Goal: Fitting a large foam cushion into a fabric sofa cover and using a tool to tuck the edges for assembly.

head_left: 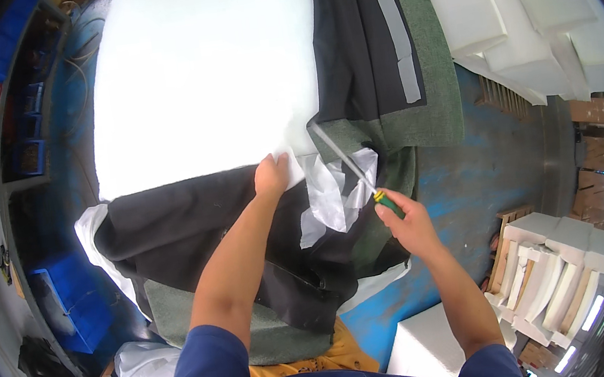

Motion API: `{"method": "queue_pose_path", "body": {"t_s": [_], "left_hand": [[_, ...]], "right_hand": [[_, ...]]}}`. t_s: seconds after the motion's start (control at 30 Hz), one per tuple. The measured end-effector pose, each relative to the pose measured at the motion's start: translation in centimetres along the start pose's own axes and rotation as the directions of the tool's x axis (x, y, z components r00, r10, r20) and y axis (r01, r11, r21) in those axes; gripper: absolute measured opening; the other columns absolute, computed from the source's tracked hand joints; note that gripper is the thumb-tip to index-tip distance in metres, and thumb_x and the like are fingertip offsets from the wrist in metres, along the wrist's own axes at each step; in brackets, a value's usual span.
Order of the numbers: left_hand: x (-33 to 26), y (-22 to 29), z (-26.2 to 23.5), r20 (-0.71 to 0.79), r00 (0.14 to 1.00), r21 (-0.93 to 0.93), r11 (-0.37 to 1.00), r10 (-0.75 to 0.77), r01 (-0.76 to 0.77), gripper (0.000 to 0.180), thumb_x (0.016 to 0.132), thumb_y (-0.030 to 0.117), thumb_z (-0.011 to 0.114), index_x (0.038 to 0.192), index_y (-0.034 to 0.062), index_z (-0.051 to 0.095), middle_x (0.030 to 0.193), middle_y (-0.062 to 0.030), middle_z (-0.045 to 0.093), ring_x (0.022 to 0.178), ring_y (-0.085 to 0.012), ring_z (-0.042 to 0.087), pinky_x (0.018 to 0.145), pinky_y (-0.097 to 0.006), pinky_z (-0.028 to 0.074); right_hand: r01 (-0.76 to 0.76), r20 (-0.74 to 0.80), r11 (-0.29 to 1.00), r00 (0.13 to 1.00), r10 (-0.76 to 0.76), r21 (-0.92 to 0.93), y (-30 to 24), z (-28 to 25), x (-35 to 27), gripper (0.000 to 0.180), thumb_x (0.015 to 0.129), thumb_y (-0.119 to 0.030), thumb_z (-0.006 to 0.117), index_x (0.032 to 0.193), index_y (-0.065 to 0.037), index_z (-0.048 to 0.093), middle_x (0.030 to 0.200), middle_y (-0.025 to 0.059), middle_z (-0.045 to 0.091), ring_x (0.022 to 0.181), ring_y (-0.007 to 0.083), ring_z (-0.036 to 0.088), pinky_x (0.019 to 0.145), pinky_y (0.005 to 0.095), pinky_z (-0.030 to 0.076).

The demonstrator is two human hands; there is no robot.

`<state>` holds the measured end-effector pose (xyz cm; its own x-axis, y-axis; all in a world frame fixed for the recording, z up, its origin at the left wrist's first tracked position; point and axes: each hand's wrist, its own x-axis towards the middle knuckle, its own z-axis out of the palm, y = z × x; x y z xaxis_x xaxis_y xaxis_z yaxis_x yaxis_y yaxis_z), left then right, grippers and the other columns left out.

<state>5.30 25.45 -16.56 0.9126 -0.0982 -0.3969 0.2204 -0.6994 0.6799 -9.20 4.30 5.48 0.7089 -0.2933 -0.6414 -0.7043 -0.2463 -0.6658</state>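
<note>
My right hand (410, 222) is closed round the green and yellow handle of a long screwdriver (344, 157). Its metal shaft slants up and left, the tip at the corner where the white foam block (201, 73) meets the grey-green and black fabric cover (359, 68). At the block's near edge my left hand (271, 175) pinches a piece of thin white sheet (293, 171) by the corner. Crumpled white sheet (328, 202) hangs between the two hands, over the black fabric (177, 215) that drapes toward me.
White foam slabs (506, 5) are piled at the far right, and more foam pieces (554, 274) stand stacked at the near right. A shelf with blue bins (30, 158) runs along the left, with a larger blue crate (79, 306) nearer. Beneath lies a worn blue floor (461, 191).
</note>
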Motion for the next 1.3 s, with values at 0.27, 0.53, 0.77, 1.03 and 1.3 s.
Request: {"method": "queue_pose_path", "body": {"t_s": [0.27, 0.53, 0.77, 1.03, 1.3], "left_hand": [[-1.6, 3.6, -1.0, 0.302, 0.921, 0.155, 0.965, -0.248, 0.210, 0.060, 0.101, 0.044, 0.032, 0.123, -0.0030, 0.062, 0.114, -0.0289, 0.067, 0.111, -0.0444, 0.063, 0.096, -0.053, 0.049], [0.3, 2.8, -0.5, 0.453, 0.848, 0.340, 0.933, -0.273, 0.119, 0.056, 0.100, 0.037, 0.029, 0.132, 0.0019, 0.058, 0.127, -0.0233, 0.065, 0.122, -0.0396, 0.060, 0.104, -0.050, 0.046], [0.3, 5.3, -2.1, 0.577, 0.748, 0.277, 0.940, -0.328, 0.198, 0.054, 0.098, 0.036, 0.034, 0.132, 0.0010, 0.058, 0.111, -0.0221, 0.071, 0.088, -0.0352, 0.073, 0.082, -0.046, 0.058], [-7.6, 2.7, -1.4, -0.023, 0.959, 0.074, 0.957, 0.283, -0.280, 0.044, 0.089, 0.021, 0.063, 0.129, 0.0056, 0.057, 0.119, -0.0206, 0.062, 0.106, -0.0378, 0.062, 0.090, -0.045, 0.051], [-8.9, -6.2, -2.5, 0.185, 0.836, 0.302, 0.780, 0.516, -0.548, 0.067, 0.087, 0.028, 0.062, 0.148, 0.0072, 0.043, 0.155, -0.0131, 0.038, 0.139, -0.0277, 0.040, 0.115, -0.043, 0.030]], "right_hand": [[0.379, 0.090, 0.804, 0.920, -0.383, -0.459, -0.1, -1.9, 3.7, 0.034, 0.094, -0.026, 0.068, 0.123, -0.010, 0.070, 0.106, 0.0166, 0.074, 0.090, 0.0320, 0.071, 0.076, 0.0338, 0.054], [0.489, 0.219, 0.551, 0.848, -0.483, -0.676, 0.3, -0.6, 7.7, 0.029, 0.093, -0.031, 0.064, 0.118, -0.017, 0.072, 0.081, 0.0096, 0.071, 0.072, 0.0316, 0.067, 0.062, 0.0440, 0.051], [0.442, 0.272, 0.391, 0.867, -0.418, -0.807, -4.4, 1.6, 8.5, 0.021, 0.090, -0.028, 0.066, 0.104, -0.014, 0.075, 0.075, 0.0099, 0.069, 0.073, 0.0301, 0.069, 0.062, 0.0438, 0.052], [0.445, 0.446, -0.017, 0.895, -0.035, -0.895, -9.4, 12.3, 15.3, 0.016, 0.083, -0.018, 0.067, 0.092, -0.011, 0.078, 0.095, 0.0104, 0.075, 0.090, 0.0251, 0.074, 0.073, 0.0372, 0.058], [0.510, 0.510, 0.040, 0.860, 0.008, -0.859, -6.4, 15.8, 18.8, 0.016, 0.079, -0.017, 0.068, 0.082, -0.003, 0.076, 0.087, 0.0185, 0.074, 0.088, 0.0332, 0.073, 0.080, 0.0451, 0.058]]}}
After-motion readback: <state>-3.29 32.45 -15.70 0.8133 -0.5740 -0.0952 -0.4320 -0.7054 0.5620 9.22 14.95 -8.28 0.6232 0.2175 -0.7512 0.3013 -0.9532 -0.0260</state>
